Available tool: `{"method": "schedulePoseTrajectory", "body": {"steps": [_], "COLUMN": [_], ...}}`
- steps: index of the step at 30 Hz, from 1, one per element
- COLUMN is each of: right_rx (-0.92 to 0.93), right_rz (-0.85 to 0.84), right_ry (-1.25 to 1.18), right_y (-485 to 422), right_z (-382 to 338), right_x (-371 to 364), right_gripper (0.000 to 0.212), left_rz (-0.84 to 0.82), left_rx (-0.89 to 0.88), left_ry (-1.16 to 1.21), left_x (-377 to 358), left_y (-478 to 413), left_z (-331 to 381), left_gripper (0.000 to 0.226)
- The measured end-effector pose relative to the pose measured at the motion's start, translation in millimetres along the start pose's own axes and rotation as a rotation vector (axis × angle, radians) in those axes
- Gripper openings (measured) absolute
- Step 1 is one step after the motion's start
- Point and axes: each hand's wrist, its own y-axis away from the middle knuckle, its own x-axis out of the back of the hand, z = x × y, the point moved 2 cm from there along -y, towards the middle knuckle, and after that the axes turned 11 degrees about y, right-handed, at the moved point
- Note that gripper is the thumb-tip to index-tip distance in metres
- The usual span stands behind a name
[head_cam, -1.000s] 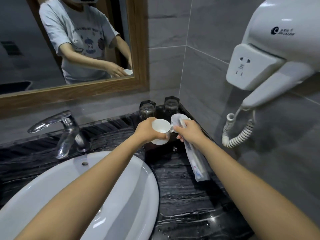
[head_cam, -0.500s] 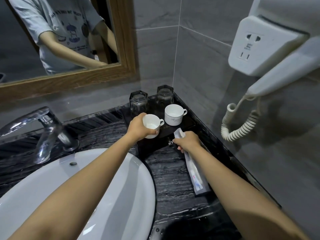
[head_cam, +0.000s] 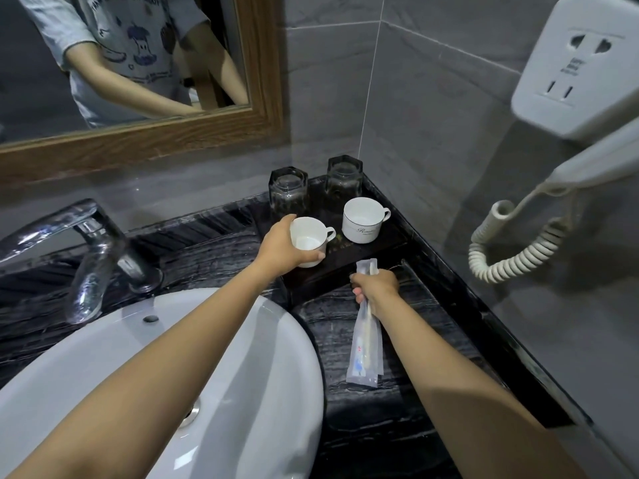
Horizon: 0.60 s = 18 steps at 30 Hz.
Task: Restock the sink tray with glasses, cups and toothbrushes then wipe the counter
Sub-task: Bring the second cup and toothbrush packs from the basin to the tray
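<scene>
Lowering onto the front left part of the dark tray [head_cam: 397, 242], the white cup [head_cam: 307, 242] sits in the left hand [head_cam: 280, 248], whose fingers wrap its left side and base while the handle points right toward the second cup [head_cam: 363, 224], already standing at the tray's right side. Two upturned glasses [head_cam: 288, 191] stand along the tray's back edge, just behind the cups. The relation that matters next is the wrapped toothbrush packet [head_cam: 364, 340]: the right hand [head_cam: 377, 288] is closed around its upper end, and its long axis runs from the tray's front edge back along the counter [head_cam: 397, 426] toward the person, the lower end lying near the basin [head_cam: 173, 392]. That hand is plainly the nearer one to the tray's free front right corner. Whether the held cup already touches the tray is hidden by the palm, and the tray's front rim merges with the dark counter. How many brushes the packet holds I cannot tell.
</scene>
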Motion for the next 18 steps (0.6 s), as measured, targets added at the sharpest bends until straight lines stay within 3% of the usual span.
{"method": "schedulePoseTrajectory", "body": {"steps": [5,10,13,16,18], "right_rx": [0.000,0.036,0.047,0.049,0.056], "right_rz": [-0.010,-0.011,-0.023,-0.030,-0.035], "right_ry": [-0.012,0.013,0.014,0.014,0.021], "right_y": [-2,0,0,2,3], "right_z": [0,-3,-3,0,2], "right_x": [-1,0,0,-1,-1], "right_gripper": [0.014,0.020,0.021,0.021,0.020], "left_rz": [0.042,0.234,0.327,0.296,0.234], "left_rx": [-0.041,-0.111,-0.119,-0.070,-0.143], "left_ry": [0.041,0.186,0.199,0.211,0.122], "left_x": [5,-4,-19,-31,-38], "left_y": [10,54,86,100,104], "left_z": [0,-11,-24,-30,-30], "left_gripper": [0.096,0.048,0.040,0.043,0.043]}}
